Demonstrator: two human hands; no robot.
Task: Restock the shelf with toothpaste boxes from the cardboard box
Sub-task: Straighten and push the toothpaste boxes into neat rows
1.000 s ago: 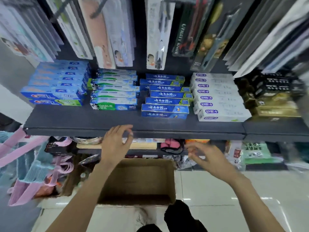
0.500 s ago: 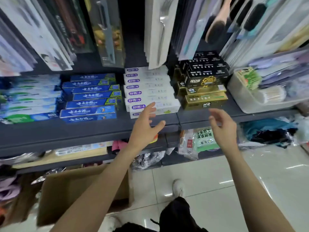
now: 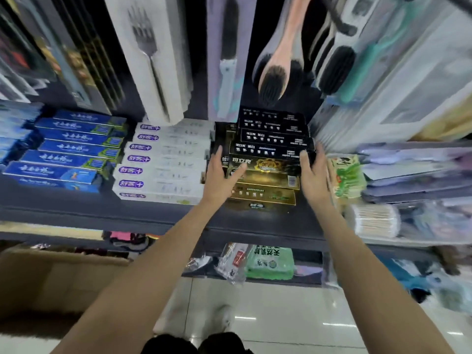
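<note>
Gold and black toothpaste boxes sit stacked on the dark shelf; my left hand and right hand bracket the stack's ends, fingers straight and apart, probably to square it

Behind my left arm the cardboard box waits on the floor, its contents hidden

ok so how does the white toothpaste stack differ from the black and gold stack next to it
The white stack has white boxes with purple logos; the black and gold stack has black boxes above and gold ones below. No hand is on the white stack, while the left hand and right hand bracket the black and gold stack's ends. Both are long boxes lying flat, piled on the same dark shelf.
</note>
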